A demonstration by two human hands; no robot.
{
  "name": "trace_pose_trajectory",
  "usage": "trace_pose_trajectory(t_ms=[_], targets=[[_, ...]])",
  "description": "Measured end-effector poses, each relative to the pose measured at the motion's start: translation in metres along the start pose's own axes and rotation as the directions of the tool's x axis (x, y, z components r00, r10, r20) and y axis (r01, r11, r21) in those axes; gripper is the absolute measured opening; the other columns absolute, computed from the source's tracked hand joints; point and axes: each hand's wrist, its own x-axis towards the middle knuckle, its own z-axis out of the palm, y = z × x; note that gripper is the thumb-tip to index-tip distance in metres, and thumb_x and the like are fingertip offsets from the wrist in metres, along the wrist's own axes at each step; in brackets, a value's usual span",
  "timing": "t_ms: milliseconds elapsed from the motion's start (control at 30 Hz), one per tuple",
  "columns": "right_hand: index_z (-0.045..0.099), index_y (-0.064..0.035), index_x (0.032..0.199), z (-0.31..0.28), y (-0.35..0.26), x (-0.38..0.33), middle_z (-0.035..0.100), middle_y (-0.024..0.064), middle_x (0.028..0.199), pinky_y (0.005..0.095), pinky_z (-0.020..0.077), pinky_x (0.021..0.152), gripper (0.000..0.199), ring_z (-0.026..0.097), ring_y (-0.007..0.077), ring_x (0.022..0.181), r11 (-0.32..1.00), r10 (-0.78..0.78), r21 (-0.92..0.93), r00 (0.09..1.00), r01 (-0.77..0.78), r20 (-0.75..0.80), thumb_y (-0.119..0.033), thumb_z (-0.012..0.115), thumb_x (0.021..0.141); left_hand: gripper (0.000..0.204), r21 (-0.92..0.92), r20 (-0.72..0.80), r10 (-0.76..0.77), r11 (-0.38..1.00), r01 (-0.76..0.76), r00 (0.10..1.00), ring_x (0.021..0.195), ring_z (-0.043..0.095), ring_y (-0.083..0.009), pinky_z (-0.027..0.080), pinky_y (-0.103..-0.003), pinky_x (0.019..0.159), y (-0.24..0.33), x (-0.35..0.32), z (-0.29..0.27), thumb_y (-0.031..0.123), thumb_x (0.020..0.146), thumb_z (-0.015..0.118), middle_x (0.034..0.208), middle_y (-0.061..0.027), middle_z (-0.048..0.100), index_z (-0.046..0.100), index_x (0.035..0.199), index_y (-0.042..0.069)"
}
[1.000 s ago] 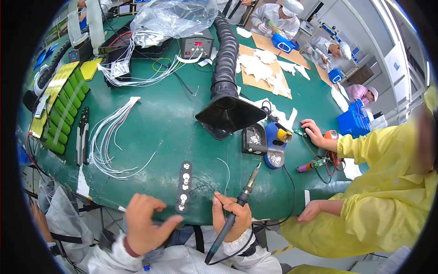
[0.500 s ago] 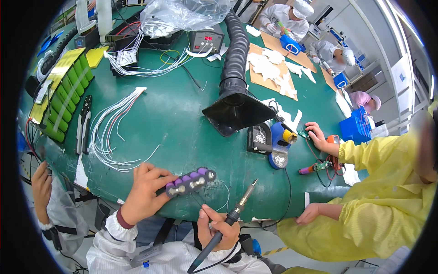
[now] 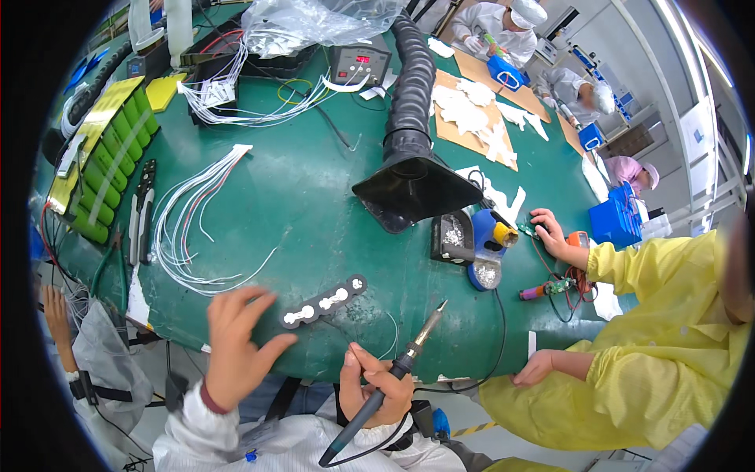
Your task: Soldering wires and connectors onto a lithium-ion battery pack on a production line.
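A flat black battery strip (image 3: 322,301) with white metal tabs lies on the green table (image 3: 314,204) near its front edge. My left hand (image 3: 236,350) hovers just left of the strip, fingers spread and holding nothing. My right hand (image 3: 379,389) grips a black soldering iron (image 3: 397,368) by its handle. The iron's tip points up and to the right, over the table to the right of the strip. A thin white wire (image 3: 391,338) curls on the table between strip and iron.
A black fume hose with a wide hood (image 3: 410,177) hangs over mid-table. An iron stand with a blue sponge holder (image 3: 487,240) sits right of it. Loose white wires (image 3: 189,228), pliers (image 3: 141,216) and green cells (image 3: 110,165) lie at left. A co-worker in yellow (image 3: 668,354) works at right.
My left hand held the strip tilted up with purple cells showing; now the strip lies flat on the table and the hand has let go. The soldering iron has shifted right.
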Motion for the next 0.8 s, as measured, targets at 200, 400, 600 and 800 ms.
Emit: trace_pose_trajectory(t_ms=[200, 400, 600, 800], targets=[[0.043, -0.0094, 0.101, 0.002, 0.003, -0.005, 0.076, 0.0146, 0.089, 0.0239, 0.0456, 0.048, 0.043, 0.065, 0.0163, 0.052, 0.992, -0.063, 0.109, 0.997, 0.059, 0.033, 0.004, 0.077, 0.078, 0.019, -0.388, 0.034, -0.044, 0.920, 0.054, 0.998, 0.061, 0.053, -0.0137, 0.042, -0.027, 0.056, 0.043, -0.038, 0.010, 0.003, 0.076, 0.075, 0.092, -0.0089, 0.064, 0.071, 0.094, 0.000], [0.045, -0.0109, 0.107, -0.016, 0.002, -0.009, 0.076, 0.0126, 0.098, 0.0282, 0.0468, 0.058, 0.048, 0.069, 0.0210, 0.062, 0.991, -0.120, 0.081, 0.976, 0.106, 0.183, -0.006, 0.081, 0.077, 0.015, -0.536, 0.095, -0.115, 0.831, 0.148, 0.989, 0.062, 0.058, -0.0095, 0.043, -0.022, 0.050, 0.055, -0.020, 0.034, 0.002, 0.081, 0.075, 0.096, -0.0088, 0.069, 0.074, 0.096, 0.000], [0.046, -0.0124, 0.111, -0.048, 0.006, 0.014, 0.072, 0.0149, 0.113, 0.0371, 0.0454, 0.079, 0.046, 0.073, 0.0262, 0.090, 0.986, -0.141, 0.134, 0.930, 0.101, 0.340, -0.008, 0.079, 0.079, 0.008, -0.562, 0.163, -0.218, 0.781, 0.272, 0.962, 0.067, 0.067, -0.0142, 0.050, -0.025, 0.056, 0.056, -0.017, 0.020, -0.003, 0.084, 0.070, 0.090, -0.0131, 0.073, 0.071, 0.092, -0.003], [0.060, -0.0093, 0.115, -0.092, 0.030, 0.081, 0.072, 0.0090, 0.093, 0.0339, 0.0478, 0.064, 0.034, 0.069, 0.0210, 0.074, 0.909, -0.373, 0.072, 0.727, 0.410, 0.576, -0.022, 0.075, 0.087, 0.017, -0.055, -0.051, 0.143, 0.988, -0.146, 0.988, 0.059, 0.056, -0.0217, 0.041, -0.032, 0.053, 0.051, -0.007, 0.015, -0.002, 0.074, 0.076, 0.074, -0.0080, 0.067, 0.072, 0.090, 0.002]])
